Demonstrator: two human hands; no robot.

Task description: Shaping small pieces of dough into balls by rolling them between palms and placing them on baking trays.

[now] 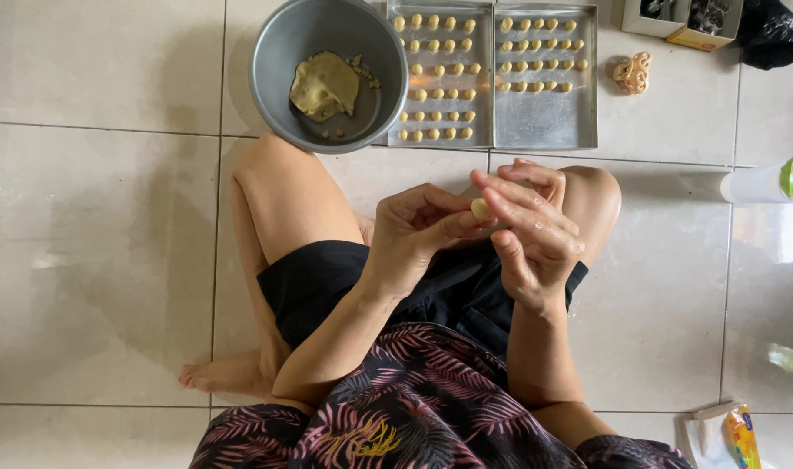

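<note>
Pale floor tiles (92, 217) fill the view, and the person sits on them cross-legged, knees spread toward a grey metal bowl (279, 52) that serves as the landmark for everything else. Just right of the bowl and partly tucked under its rim lies a steel baking tray (396, 87) holding neat rows of small dough balls over most of its length; a second tray (544, 122) touches it on the far side from the bowl, with rows only in its upper part and the lower half bare metal. Inside the bowl a flattened lump of tan dough (324, 84) rests against the left side, with a few crumbs beside and below it. Below and right of the bowl, over the lap, both hands meet: the left hand (414, 233) is curled, thumb and fingertips pinching a small dough ball (481, 208), while the right hand (531, 230) stands with fingers loosely extended and pressed against the ball's other side. Shaping well here seems to call for light, even pressure so the ball stays round and matches those on the trays. Far right of the bowl sit a tangle of rubber bands (633, 73) and a white bottle with a green cap (766, 181).
</note>
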